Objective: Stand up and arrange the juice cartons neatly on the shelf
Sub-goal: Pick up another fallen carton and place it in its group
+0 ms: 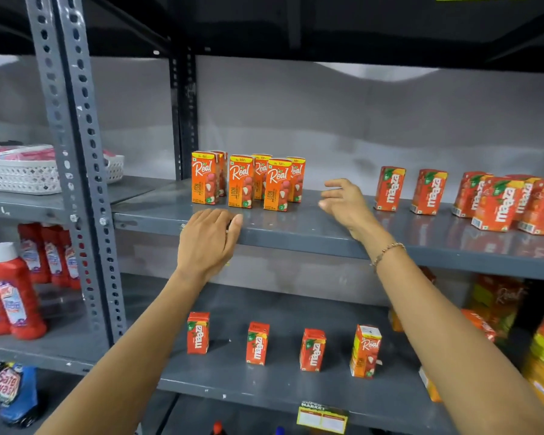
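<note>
Several orange Real litchi cartons (241,181) stand upright in two rows at the left of the grey upper shelf (311,229). Red Maaza cartons (389,188) stand along the same shelf to the right, bunched near the right edge (496,204). My left hand (209,238) rests at the shelf's front edge just below the Real cartons, fingers curled, holding nothing. My right hand (346,200) hovers open on the shelf between the two groups, touching no carton. On the lower shelf (264,387) stand three Maaza cartons (257,343) and one Real carton (365,351).
A perforated steel upright (76,171) stands to the left. Beyond it are a white basket (22,178) and red bottles (13,296). Larger juice packs (496,302) sit at the lower right. A price label (322,419) hangs on the lower shelf's edge.
</note>
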